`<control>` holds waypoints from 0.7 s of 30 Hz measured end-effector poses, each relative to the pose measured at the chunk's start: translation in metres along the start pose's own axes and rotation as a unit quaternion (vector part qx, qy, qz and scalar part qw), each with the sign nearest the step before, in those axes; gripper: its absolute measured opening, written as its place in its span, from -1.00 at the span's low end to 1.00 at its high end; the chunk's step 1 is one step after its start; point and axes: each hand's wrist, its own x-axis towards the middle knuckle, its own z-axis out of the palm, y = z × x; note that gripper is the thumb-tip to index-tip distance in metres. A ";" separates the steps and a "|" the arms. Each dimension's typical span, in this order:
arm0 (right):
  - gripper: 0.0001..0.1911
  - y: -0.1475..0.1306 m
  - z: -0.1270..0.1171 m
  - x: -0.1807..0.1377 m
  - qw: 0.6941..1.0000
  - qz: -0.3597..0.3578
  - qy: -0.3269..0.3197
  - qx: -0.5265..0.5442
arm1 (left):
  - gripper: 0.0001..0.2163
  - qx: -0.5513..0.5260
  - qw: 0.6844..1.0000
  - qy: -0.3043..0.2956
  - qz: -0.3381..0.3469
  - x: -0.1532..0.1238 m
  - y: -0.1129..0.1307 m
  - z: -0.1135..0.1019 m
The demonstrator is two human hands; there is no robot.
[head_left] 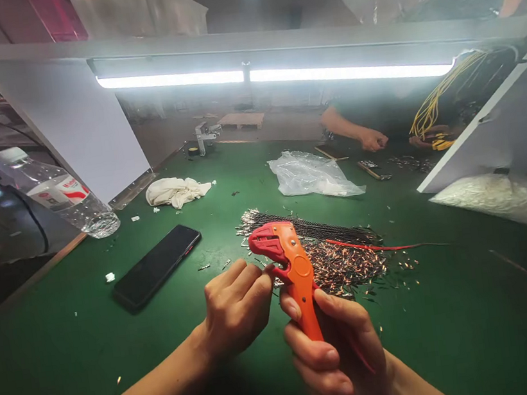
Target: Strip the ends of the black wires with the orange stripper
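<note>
My right hand (335,350) is wrapped round the handles of an orange and red wire stripper (302,276), its red jaws tilted up and to the left. Close beside the jaws, my left hand (241,301) is closed in a pinch; whatever lies between its fingers is hidden. Behind the tool rests a bundle of black wires (320,225) with metal terminals at the left end. Nearer to me spreads a heap of short wire scraps (350,265) with copper glints. Across it runs a red wire (372,247).
A black phone (158,266) lies left, near a plastic bottle (69,194) and a white cloth (176,191). A clear plastic bag (313,174) sits behind the wires. A co-worker's hand (373,139) is across the table; a filled bag (494,196) stands right.
</note>
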 end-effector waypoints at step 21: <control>-0.60 -0.006 -0.008 0.003 0.999 -0.034 0.012 0.025 | -0.83 0.020 0.999 -0.029 -0.034 -0.003 -0.001 0.006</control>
